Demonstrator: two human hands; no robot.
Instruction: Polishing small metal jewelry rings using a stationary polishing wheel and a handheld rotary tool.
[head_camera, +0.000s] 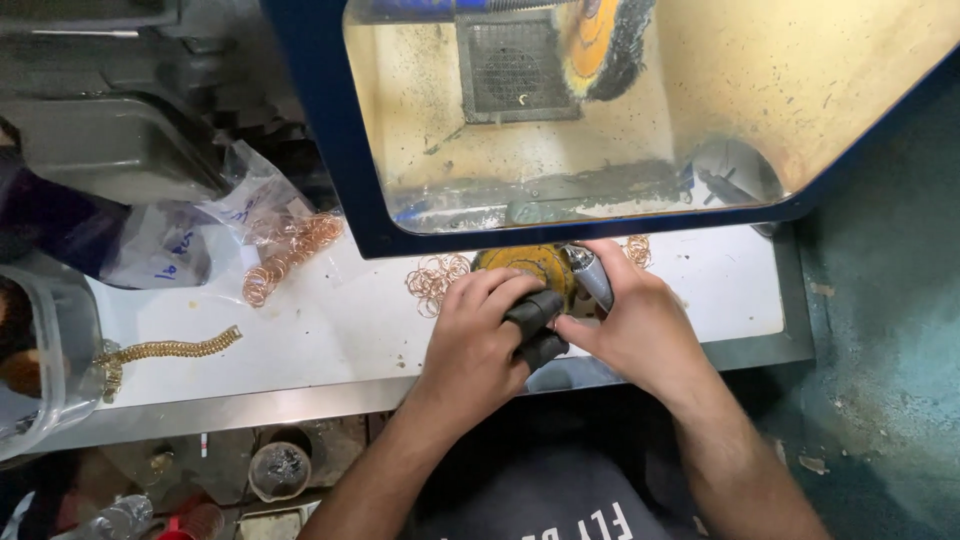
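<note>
My left hand (480, 335) and my right hand (640, 320) meet at the front of a white bench (330, 330), just below a clear machine guard (600, 110). Black finger guards (535, 325) cover two left fingers. My right hand grips a grey metal tool handle (592, 275). Both hands press against a round yellow-brown pad (535, 265). What sits between the fingertips is hidden. Loose copper-coloured rings (435, 280) lie just left of my left hand.
A buffing wheel (605, 40) hangs behind the guard. More rings spill from a clear bag (285, 245) at left. A gold chain bracelet (165, 350) lies near a plastic tub (45, 350). The bench's metal front edge (250, 405) runs below.
</note>
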